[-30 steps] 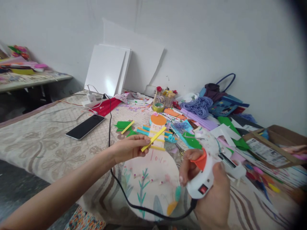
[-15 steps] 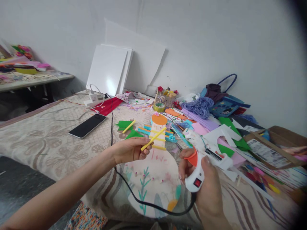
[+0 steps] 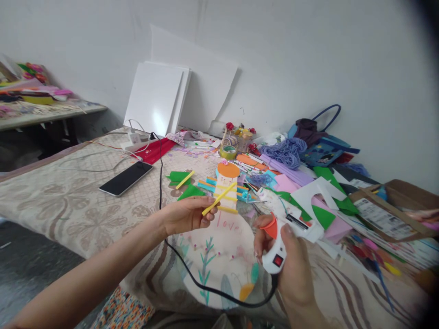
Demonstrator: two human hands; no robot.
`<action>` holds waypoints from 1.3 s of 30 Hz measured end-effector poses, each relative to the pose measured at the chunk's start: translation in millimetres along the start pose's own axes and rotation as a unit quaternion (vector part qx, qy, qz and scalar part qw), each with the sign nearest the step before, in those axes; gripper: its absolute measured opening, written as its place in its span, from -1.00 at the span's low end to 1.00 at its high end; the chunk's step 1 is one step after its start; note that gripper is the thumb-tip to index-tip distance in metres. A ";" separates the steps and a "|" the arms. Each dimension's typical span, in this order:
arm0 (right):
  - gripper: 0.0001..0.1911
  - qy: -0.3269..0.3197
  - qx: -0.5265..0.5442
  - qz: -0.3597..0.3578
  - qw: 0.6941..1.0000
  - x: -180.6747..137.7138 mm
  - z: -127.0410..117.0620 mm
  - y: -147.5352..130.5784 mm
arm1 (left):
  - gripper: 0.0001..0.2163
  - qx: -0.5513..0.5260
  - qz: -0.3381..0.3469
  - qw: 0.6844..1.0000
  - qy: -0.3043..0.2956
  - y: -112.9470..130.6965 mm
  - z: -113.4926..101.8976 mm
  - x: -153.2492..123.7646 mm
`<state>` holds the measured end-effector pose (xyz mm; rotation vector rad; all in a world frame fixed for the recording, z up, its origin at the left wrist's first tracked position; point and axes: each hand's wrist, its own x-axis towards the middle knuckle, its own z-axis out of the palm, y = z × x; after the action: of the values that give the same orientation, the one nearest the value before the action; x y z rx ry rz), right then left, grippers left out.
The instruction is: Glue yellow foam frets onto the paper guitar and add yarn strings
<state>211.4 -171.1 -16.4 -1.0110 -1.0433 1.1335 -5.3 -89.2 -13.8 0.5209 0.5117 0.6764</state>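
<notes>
Your L hand [image 3: 188, 214] is at frame ctr, pinching the yellow strip [image 3: 224, 195] btwn thumb and fingertips near its lower end. Strip's long axis runs on a diagonal, lower L to upper R, free end pointing away from you. Glue gun [image 3: 275, 249] is R of and a bit lower than the strip, apart from it; R hand [image 3: 295, 265] is the nearer one to the gun, obvs, fingers wrapped round the handle, forefinger at the orange trigger [image 3: 270, 227]. Can't tell if trigger's squeezed; nozzle hard to pick out vs. clutter.

Strip crosses in front of the banded piece [image 3: 227, 171] at ctr; contact unclear. Strip looks flat, thin, matte, straight-edged, prob. stiffish. Gun = smooth white plastic, curved grip, red switch; black cord [image 3: 247, 305] loops over the pale round disc [image 3: 219, 260] btm ctr, which has "love" + painted plants. Cloth [image 3: 103, 219] under it all is beige, floral, quilted-looking. Green scraps [image 3: 180, 177] L of ctr: flat, w/ another yellow strip on top. Upper R: fluffy blue yarn [image 3: 288, 151], coiled.
</notes>
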 end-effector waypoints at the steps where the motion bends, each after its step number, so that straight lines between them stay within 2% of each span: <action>1: -0.63 -0.002 -0.007 -0.005 1.000 -0.2 -0.8 0.8 | -0.88 0.007 0.007 1.000 0.004 -0.2 0.1 -0.2; 6: -0.69 -0.023 -0.081 -0.027 0.996 -3.8 -8.7 4.8 | -0.85 0.009 0.011 1.000 0.009 -0.6 -0.5 -0.4; 10: -0.66 -0.062 -0.164 -0.029 0.984 -13.1 -13.8 6.8 | -0.85 -0.009 0.018 1.000 0.015 -1.1 -1.2 1.3; 13: -0.65 -0.049 -0.192 -0.024 0.980 -21.7 -9.9 6.2 | -0.88 -0.014 0.017 0.999 0.023 -2.2 -0.9 2.4; 16: -0.68 -0.026 -0.218 -0.063 0.974 -26.2 -0.8 3.2 | -0.92 -0.020 0.015 0.999 0.039 -3.5 0.1 3.7; 19: -0.71 -0.033 -0.250 -0.117 0.961 -26.6 6.3 0.9 | -0.92 -0.017 0.016 0.998 0.051 -5.3 1.0 5.8; 22: -0.72 -0.040 -0.254 -0.127 0.958 -27.8 6.3 2.8 | -0.87 0.022 0.043 0.997 0.058 -8.3 0.8 7.8; 24: -0.72 -0.019 -0.249 -0.112 0.962 -29.8 2.4 5.9 | -0.82 0.092 0.093 0.989 0.066 -10.4 0.4 7.9; 26: -0.70 -0.005 -0.243 -0.090 0.966 -31.4 -3.0 8.7 | -0.80 0.211 0.157 0.962 0.077 -12.0 0.6 6.4; 27: -0.69 -0.004 -0.240 -0.082 0.967 -31.6 -5.6 9.8 | -0.80 0.281 0.190 0.937 0.086 -12.6 1.1 5.1; 30: -0.68 -0.009 -0.234 -0.080 0.969 -30.6 -11.9 12.2 | -0.88 0.467 0.293 0.822 0.140 -14.2 3.9 0.1; 32: -0.69 -0.007 -0.232 -0.088 0.969 -29.5 -14.0 13.7 | -0.87 0.527 0.353 0.751 0.181 -15.9 6.1 -2.6; 33: -0.69 -0.006 -0.230 -0.090 0.969 -29.1 -14.6 14.5 | -0.84 0.539 0.373 0.730 0.194 -16.9 6.9 -3.3; 35: -0.69 0.000 -0.228 -0.092 0.969 -28.8 -15.3 16.1 | -0.81 0.542 0.389 0.716 0.207 -18.9 8.0 -3.7; 39: -0.69 0.005 -0.223 -0.093 0.970 -29.6 -16.7 18.9 | -0.80 0.538 0.392 0.714 0.217 -20.4 7.4 -1.5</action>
<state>220.5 -199.1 -41.8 -1.2362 -1.3902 0.7540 7.3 -105.9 -20.0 1.7856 1.1660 1.3149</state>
